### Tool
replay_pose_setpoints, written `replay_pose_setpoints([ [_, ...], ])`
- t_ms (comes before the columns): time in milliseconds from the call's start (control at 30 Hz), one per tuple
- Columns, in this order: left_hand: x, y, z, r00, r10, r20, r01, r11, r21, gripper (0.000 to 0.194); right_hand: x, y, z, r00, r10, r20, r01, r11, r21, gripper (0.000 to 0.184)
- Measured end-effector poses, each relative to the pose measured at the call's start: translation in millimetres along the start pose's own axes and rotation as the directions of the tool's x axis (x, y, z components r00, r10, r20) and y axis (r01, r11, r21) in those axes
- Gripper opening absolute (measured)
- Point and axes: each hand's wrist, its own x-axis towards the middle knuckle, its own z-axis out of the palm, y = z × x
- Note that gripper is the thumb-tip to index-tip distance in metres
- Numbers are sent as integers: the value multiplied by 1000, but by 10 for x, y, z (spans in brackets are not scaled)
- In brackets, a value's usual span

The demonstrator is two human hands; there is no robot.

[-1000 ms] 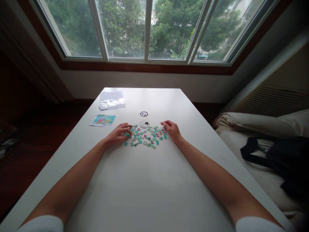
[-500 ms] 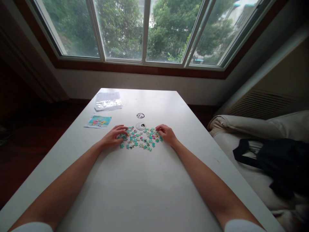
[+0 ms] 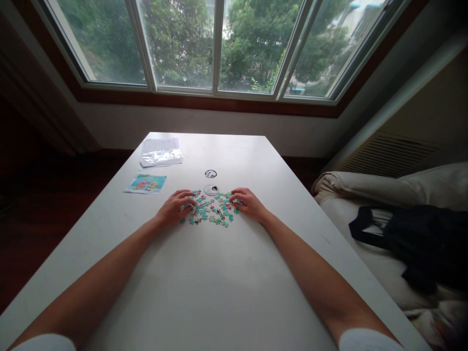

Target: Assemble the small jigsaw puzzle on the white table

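Note:
Small jigsaw puzzle pieces (image 3: 212, 209), mostly teal with some pink and yellow, lie loose in a cluster on the white table (image 3: 219, 282). My left hand (image 3: 178, 206) rests at the cluster's left edge, fingers curved and apart over several pieces. At the right edge, my right hand (image 3: 246, 202) reaches over the pieces with its fingers spread and bent. Neither hand visibly lifts a piece; what lies under the fingertips is hidden. Just beyond the cluster is a round disc (image 3: 211, 190) in the tabletop.
A colourful picture sheet (image 3: 146, 183) lies left of the pieces. Behind it sits a clear plastic bag with papers (image 3: 161, 152). A second round opening (image 3: 210, 173) is farther back. Right of the table stands a beige sofa (image 3: 365, 195) with a dark garment (image 3: 420, 239).
My right hand has moved left onto the cluster's edge and its fingers have spread. My left hand has shifted slightly inward over the pieces. The camera view has turned a little.

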Motion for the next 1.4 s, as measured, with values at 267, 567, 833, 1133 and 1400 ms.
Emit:
replay_pose_setpoints([
  [267,32,499,163,992,110,59,-114,990,83,20,13,-1,33,1000,21,14,-21,999,-49,13],
  [567,39,546,200,996,78,41,-83,989,120,24,31,-3,111,992,116,44,-115,993,-9,12],
  [833,20,158,166,980,-137,-144,145,988,52,31,14,-113,62,996,76,-43,-76,997,19,13],
  [1133,9,90,151,970,-182,-161,186,982,9,31,21,-172,61,996,39,-76,-36,998,44,12],
  [1400,12,70,115,957,-228,-178,234,972,11,38,17,-192,72,986,99,-131,-97,995,22,16],
])
